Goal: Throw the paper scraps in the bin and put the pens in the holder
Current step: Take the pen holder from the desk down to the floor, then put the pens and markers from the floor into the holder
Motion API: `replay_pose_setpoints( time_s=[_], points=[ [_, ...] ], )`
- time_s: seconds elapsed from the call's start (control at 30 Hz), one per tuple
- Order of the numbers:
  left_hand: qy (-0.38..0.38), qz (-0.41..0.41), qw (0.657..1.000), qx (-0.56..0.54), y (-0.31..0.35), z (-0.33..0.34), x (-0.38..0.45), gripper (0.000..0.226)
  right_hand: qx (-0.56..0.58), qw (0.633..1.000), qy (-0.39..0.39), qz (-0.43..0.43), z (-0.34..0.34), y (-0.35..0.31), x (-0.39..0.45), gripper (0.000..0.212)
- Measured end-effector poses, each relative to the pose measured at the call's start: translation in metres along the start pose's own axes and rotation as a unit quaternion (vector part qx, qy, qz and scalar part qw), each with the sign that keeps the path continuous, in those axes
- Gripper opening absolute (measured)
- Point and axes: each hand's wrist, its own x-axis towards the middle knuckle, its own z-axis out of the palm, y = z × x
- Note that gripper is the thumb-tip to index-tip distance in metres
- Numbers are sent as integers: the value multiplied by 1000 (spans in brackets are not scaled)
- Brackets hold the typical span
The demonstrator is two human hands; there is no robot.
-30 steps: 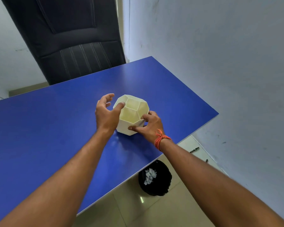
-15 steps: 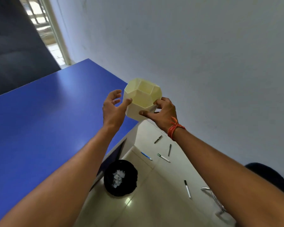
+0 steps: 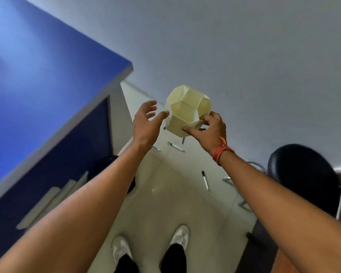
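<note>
I hold a cream faceted pen holder [image 3: 187,111] in the air above the floor, past the desk's end. My right hand [image 3: 209,133] grips its lower corner, and my left hand [image 3: 146,125] presses its thumb against the side with the fingers spread. Several pens lie on the tiled floor below: a white pen with a green cap [image 3: 175,146], a blue one [image 3: 157,148], a dark one [image 3: 183,139] and a white marker with a black cap [image 3: 205,180]. The black bin [image 3: 103,166] is mostly hidden behind my left forearm.
The blue desk [image 3: 37,75] runs along the left, with drawer fronts [image 3: 47,194] on its side. A black chair [image 3: 303,174] stands at the right by the grey wall. My feet in white shoes [image 3: 180,239] are at the bottom.
The holder was lifted off the desk and carried right, out over the floor. My view has swung down and right, so the pens and my feet are now in sight.
</note>
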Motion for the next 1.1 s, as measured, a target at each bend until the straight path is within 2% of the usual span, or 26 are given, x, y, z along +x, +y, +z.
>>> replay_pose_setpoints(
  time_s=[0.13, 0.33, 0.53, 0.77, 0.87, 0.97, 1.07, 1.1],
  points=[
    [-17, -53, 998, 18, -126, 41, 12, 52, 16, 999, -1, 47, 66, 119, -11, 45],
    [-8, -95, 995, 28, -338, 105, 65, 49, 8, 996, 10, 87, 205, 317, -27, 42],
    [-8, -92, 995, 43, -484, 142, 126, 43, -20, 996, 1, 83, 304, 448, -12, 46],
    [2, -33, 996, 86, -549, 166, 206, 45, -38, 999, -14, 9, 363, 521, 5, 47],
    [-33, 27, 989, 139, -551, 170, 237, 41, -33, 999, -22, -18, 375, 530, 7, 44],
    [-70, 34, 984, 163, -534, 170, 265, 27, -64, 997, -42, -5, 378, 525, 11, 51],
    [-146, 21, 961, 233, -515, 163, 283, 51, -76, 995, -53, 26, 367, 511, 13, 69],
    [-172, 12, 951, 257, -511, 159, 286, 51, -65, 997, -34, 34, 361, 505, 15, 72]
  ],
)
